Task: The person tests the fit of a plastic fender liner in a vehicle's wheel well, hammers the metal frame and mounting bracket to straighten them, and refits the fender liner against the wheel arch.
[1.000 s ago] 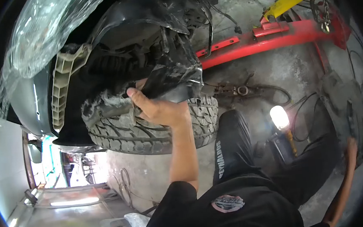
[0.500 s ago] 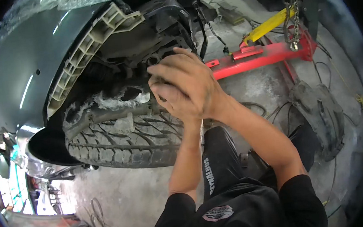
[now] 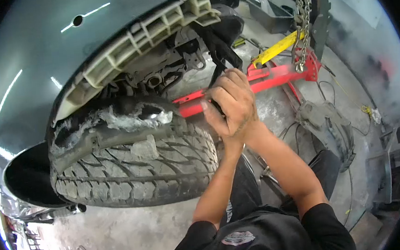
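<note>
My right hand (image 3: 238, 98) and my left hand (image 3: 218, 122) are pressed together in front of the car's wheel arch, right of the tyre. The right hand covers much of the left. Both hands look closed, with a dark patch between the fingers; what they grip, if anything, is hidden. Beside them is a knobbly tyre (image 3: 134, 179) with a small grey block (image 3: 144, 148) on its tread. Along the tyre's upper side runs a dark piece with ragged whitish patches (image 3: 129, 120). Over the wheel curves a pale ribbed plastic bracket (image 3: 132, 41) along the dark fender (image 3: 25, 59).
A red steel beam (image 3: 271, 79) with a yellow arm (image 3: 278, 49) crosses behind my hands. A chain (image 3: 301, 23) hangs above it. Right of my arms lies a dirty dark moulded panel (image 3: 327, 126) on the concrete floor, among cables.
My joined hands have shifted right, away from over the tyre, to in front of the red beam. The camera view has moved too, with the tyre and fender showing more fully.
</note>
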Demonstrator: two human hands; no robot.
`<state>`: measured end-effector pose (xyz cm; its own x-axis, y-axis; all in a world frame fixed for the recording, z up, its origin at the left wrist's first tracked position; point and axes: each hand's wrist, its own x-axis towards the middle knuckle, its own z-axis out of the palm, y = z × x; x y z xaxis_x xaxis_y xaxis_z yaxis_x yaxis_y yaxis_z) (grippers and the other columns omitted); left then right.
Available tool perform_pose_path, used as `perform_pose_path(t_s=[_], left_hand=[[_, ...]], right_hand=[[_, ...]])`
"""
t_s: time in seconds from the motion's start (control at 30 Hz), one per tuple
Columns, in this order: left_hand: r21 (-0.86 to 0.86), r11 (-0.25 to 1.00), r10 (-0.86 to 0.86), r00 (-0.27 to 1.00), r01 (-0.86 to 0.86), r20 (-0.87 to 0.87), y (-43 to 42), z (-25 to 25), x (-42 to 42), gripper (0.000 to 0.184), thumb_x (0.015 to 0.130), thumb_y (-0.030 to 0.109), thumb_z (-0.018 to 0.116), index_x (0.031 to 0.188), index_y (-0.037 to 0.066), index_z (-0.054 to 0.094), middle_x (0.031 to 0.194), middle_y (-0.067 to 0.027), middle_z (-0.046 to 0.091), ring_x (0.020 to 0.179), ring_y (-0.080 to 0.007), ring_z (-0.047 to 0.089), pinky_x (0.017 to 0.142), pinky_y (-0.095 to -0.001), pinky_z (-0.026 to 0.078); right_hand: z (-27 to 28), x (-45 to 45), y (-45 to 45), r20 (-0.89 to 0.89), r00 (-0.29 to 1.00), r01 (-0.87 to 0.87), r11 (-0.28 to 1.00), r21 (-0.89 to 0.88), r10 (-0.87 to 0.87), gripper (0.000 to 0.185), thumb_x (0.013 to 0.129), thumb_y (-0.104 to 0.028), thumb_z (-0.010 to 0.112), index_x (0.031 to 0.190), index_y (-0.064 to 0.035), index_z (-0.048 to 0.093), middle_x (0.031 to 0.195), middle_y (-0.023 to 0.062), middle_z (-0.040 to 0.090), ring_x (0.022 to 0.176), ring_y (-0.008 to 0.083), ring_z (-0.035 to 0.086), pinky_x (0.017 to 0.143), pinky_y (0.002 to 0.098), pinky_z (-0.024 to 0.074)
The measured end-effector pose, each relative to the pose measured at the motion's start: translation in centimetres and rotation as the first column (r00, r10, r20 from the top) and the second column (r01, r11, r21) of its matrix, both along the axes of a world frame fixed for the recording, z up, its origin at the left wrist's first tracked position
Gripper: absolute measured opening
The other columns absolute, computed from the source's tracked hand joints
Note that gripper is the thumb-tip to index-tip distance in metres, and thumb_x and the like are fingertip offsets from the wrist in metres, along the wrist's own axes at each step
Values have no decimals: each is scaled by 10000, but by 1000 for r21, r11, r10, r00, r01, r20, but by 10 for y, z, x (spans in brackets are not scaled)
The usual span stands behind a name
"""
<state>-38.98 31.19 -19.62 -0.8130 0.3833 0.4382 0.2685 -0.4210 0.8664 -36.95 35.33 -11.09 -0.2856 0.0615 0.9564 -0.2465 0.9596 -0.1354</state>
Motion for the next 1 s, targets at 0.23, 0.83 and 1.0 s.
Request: perform_pose_path(t_s=[0.23,0.83,1.0], left_hand=[[-14,1000,-5,1000,5,-5,6,4,11,748,1058,654,292,1457,33,418,1429,-107,458,1314,-224,466,1129,-390,365],[111,991,-89,994,81,69,6,11,-5,791,1044,657,319,1422,-22,463,1369,-148,511,1257,-249,517,1102,-403,393],[346,905,-328,924,248,197,-7,17,-17,803,1040,658,326,1412,-37,476,1353,-159,526,1241,-256,531,1094,-406,400]], right_hand=[[5,-16,-10,16,978,207,978,23,-207,242,753,-57,724,666,-68,498,650,99,500,624,306,501,667,441,417],[4,-6,-13,78,981,177,984,-13,-176,185,764,-93,741,747,-41,565,739,129,566,705,315,559,739,440,459],[-21,24,-5,70,993,107,981,-160,-97,575,792,-223,774,1283,-14,558,1323,259,516,1234,443,520,1045,538,436]])
